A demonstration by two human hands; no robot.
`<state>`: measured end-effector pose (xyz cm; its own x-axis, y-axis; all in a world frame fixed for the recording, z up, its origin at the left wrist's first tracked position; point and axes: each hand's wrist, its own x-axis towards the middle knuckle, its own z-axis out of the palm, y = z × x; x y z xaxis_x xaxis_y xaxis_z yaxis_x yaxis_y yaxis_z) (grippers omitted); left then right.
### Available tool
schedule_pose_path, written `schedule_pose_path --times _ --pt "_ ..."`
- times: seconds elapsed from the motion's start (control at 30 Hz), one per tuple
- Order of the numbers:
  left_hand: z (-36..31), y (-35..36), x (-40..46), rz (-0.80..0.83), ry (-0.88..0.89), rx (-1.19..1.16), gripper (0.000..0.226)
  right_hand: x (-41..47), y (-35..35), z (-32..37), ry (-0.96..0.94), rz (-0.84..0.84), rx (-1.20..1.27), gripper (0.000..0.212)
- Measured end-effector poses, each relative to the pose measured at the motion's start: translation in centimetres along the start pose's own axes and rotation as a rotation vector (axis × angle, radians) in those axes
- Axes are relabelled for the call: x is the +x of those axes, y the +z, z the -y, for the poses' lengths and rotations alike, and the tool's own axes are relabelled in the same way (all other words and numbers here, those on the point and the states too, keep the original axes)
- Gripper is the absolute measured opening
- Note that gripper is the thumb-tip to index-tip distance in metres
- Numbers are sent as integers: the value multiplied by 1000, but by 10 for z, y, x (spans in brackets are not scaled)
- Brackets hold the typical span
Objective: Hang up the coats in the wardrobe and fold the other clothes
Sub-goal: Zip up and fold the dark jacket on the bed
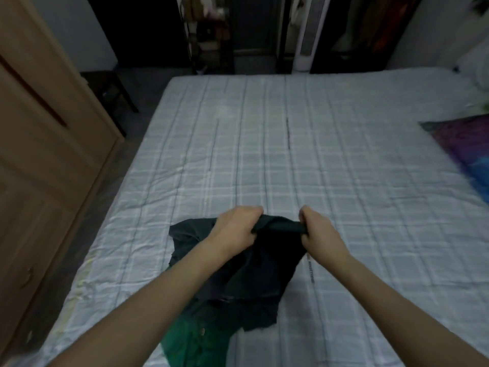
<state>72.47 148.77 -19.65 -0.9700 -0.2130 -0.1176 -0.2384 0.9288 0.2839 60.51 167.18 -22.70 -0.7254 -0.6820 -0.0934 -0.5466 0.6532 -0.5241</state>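
Note:
A dark, almost black garment [254, 276] lies bunched on the near part of the bed [264, 154]. My left hand [238, 229] grips its upper edge on the left, and my right hand [317, 229] grips the same edge on the right, the cloth stretched between them just above the sheet. Part of the garment spreads out to the left beneath my left forearm. A green garment [195, 343] with a small button lies under it at the bed's near edge, partly covered by the dark one.
The bed has a pale checked sheet. A wooden wardrobe [39, 154] stands along the left, with a strip of floor between. A purple and blue cloth [465, 152] lies at the right edge. Dark open shelving with clothes and a white tower fan [307, 35] stand beyond the bed.

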Motion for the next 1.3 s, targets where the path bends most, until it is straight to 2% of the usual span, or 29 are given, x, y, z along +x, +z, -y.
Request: schedule_pose_path --times 0.13,0.3,0.37,0.47,0.53,0.6,0.67,0.7,0.77,0.83,0.9,0.93,1.0,1.07,1.1,1.2,1.27,1.3 --pt "-4 -64 -20 -190 26 148 35 -36 -68 20 62 -63 55 26" --pt "-3 -95 -54 -343 -37 232 33 -94 -140 44 -63 -163 -40 29" --pt "-9 -99 -65 -365 -89 67 34 -115 -170 56 -160 -165 -217 35" --pt "-35 -112 -67 -324 -179 -441 34 -139 -202 56 -265 -157 -449 36" --pt "-54 -125 -65 -298 -151 -537 23 -149 -222 42 -266 -226 -506 33" --pt "-67 -141 -69 -347 -23 -340 8 -159 -244 21 -130 -354 -485 30" --pt "-73 -155 -74 -371 206 55 39 -168 -263 -3 46 -477 -357 33" --pt "-78 -160 -76 -353 295 217 48 -172 -270 -14 121 -517 -292 36" --pt "-90 -164 -74 -296 346 372 47 -176 -278 -32 199 -543 -226 38" --pt "-96 -156 -60 -290 280 354 31 -180 -284 -46 207 -549 -190 30" --pt "-99 -149 -47 -258 125 230 16 -186 -299 -62 193 -575 -190 7" --pt "-101 -145 -43 -233 55 191 14 -192 -309 -73 153 -544 -225 14" --pt "-108 -133 -37 -208 -20 219 12 -205 -325 -99 -24 -368 -380 34" --pt "-119 -124 -32 -221 -52 338 11 -214 -335 -134 -166 -241 -551 36" --pt "-125 -122 -28 -234 -54 376 14 -215 -338 -155 -191 -248 -632 30" --pt "-147 -120 -23 -254 39 432 39 -211 -351 -215 -56 -437 -661 17" --pt "-161 -114 -19 -148 183 567 41 -208 -354 -237 121 -495 -417 6" --pt "-167 -107 -19 -89 228 607 38 -204 -352 -245 216 -459 -267 7"
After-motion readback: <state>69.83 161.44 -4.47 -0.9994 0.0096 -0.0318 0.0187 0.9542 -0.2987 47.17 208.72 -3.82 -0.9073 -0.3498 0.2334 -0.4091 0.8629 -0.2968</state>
